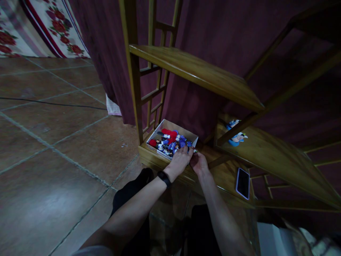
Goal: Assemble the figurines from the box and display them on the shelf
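A shallow white cardboard box [191, 134] full of small red, blue and white toy figures [172, 140] sits on the lowest wooden shelf [149, 156]. My left hand [181, 158], with a black band on its wrist, reaches over the box's near edge, fingers curled down among the figures. My right hand [198, 161] is closed right beside it at the box's near corner, pinching something small that I cannot make out.
A phone [242, 182] lies face up on the lowest shelf to the right. A blue and white figure [236, 133] lies on the middle shelf [271, 153]. Dark curtains hang behind the wooden rack. Tiled floor spreads left, with a black cable [53, 103] across it.
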Available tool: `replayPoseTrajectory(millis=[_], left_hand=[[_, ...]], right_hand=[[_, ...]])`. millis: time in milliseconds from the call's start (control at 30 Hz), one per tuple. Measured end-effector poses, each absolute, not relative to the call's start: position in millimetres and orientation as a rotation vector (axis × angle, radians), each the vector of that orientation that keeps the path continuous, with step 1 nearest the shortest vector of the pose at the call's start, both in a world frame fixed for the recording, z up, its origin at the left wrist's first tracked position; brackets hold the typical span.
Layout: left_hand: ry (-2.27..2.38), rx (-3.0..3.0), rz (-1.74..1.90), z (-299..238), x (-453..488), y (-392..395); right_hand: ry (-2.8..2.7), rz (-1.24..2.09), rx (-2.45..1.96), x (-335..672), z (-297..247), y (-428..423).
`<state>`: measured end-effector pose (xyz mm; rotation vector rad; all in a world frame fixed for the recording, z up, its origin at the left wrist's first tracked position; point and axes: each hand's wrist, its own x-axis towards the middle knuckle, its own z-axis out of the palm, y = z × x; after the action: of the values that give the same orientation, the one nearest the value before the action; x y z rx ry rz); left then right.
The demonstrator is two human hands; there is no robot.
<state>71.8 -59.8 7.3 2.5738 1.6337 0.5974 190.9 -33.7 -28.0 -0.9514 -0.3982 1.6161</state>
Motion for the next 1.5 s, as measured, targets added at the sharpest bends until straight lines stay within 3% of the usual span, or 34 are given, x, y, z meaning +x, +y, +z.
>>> replayPoseTrajectory(millis=[533, 933, 1167, 1500], left_hand=[[1.525, 2.473, 0.648, 8, 69, -62], [1.202, 1.289, 1.206, -31, 49, -6], [0.961, 0.697, 1.149, -20, 46, -12], [0.886, 0.505, 1.069, -10, 42, -12]], right_hand=[[-0.385, 1.698, -0.956, 194, -30, -38], [-0.667, 1.629, -0.979, 176, -20, -42], [-0.809, 1.346, -1.048, 171, -21, -40], [-0.9, 1.271, -1.133, 175, -16, -38]])
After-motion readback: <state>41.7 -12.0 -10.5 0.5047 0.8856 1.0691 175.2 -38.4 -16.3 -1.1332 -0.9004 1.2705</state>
